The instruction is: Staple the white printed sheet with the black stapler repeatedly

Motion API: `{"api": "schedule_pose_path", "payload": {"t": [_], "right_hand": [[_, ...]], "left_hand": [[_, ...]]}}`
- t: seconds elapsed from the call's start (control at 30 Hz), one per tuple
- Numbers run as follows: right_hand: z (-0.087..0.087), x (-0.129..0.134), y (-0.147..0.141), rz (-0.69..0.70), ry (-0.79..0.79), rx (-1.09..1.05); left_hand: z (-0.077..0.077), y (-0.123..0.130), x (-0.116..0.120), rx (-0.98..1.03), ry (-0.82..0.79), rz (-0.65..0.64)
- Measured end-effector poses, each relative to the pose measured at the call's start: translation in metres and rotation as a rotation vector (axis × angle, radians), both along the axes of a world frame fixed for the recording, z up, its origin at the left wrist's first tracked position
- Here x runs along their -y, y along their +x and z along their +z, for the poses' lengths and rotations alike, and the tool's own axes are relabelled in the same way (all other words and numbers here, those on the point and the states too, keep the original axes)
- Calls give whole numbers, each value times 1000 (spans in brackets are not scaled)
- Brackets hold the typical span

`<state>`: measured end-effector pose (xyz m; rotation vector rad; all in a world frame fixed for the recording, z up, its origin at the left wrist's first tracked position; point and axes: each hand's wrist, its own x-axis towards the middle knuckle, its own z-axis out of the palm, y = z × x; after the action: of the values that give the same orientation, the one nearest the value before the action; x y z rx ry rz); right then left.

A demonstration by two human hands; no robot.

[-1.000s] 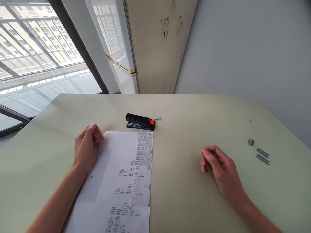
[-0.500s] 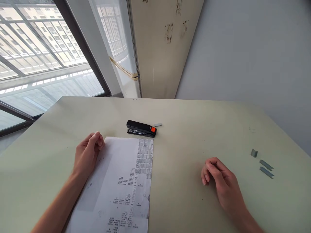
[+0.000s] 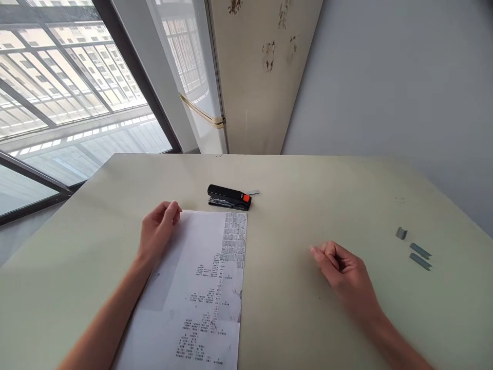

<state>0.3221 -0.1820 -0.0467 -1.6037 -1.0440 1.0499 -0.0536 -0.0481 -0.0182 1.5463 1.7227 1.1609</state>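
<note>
“Two sets of fingers are resting curled. How is the left hand [image 3: 157, 230] lying?”

“Its fingers are staying bunched together, the thumb lying against the forefinger, right at the upper left corner of a printed sheet [image 3: 196, 293]. Whether they are pinching the paper's edge, nobody can tell from this angle.”

“And the right hand [image 3: 346, 270]?”

“It is sitting to the right of the sheet, well apart from it, its fingers folding inward and its thumb pressing toward the forefinger.”

“Where is the sheet lying?”

“Flat on the pale green tabletop [image 3: 285, 216], its far edge ending just short of a black stapler [image 3: 228, 196] with an orange-red button. Dense print is filling the upper right corner.”

“Beyond that?”

“One small grey strip [image 3: 253, 192] is lying beside the stapler's right end. Three grey staple strips [image 3: 420, 251] are lying past the right hand, one shorter than the others. Behind the tabletop, a refrigerator [image 3: 254, 97] is standing between a window [image 3: 77, 77] and a blue-grey wall [image 3: 385, 82].”
</note>
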Motion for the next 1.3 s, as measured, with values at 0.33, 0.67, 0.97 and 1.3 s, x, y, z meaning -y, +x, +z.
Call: {"api": "schedule_pose_path", "payload": {"t": [0.33,0.67,0.97,1.3], "right_hand": [[-2,-1,-1,7,-23,12],[3,-5,-4,40,0,-20],[2,-17,4,-115,111,-86],[7,-28,19,-74,189,-5]], "left_hand": [[39,42,-58,-705,297,-691],[30,55,-73,-556,134,-756],[53,135,9,-313,243,-823],[1,187,57,-335,214,-918]]}}
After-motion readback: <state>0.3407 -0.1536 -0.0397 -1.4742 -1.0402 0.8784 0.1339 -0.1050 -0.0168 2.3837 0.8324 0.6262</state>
